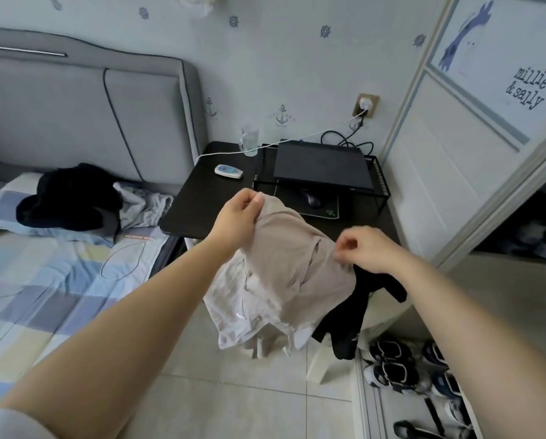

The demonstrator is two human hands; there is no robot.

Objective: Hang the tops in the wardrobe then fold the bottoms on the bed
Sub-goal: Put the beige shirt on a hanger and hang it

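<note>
Both forearms reach out from the bottom edge. Left hand (238,213) pinches the top edge of the beige garment (292,261); right hand (365,248) has fingers curled at its right side, grip unclear. It hangs over a clothes pile (252,308) beside the bed (43,280). Looks like the sorting step: top or bottom not yet clear. Next move needs it spread out. Wardrobe (519,229) is open at right, contents dark, can't tell.

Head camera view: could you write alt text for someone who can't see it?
A person's left hand and right hand lift a beige garment off a clothes pile, beside a bed and a black desk.
</note>
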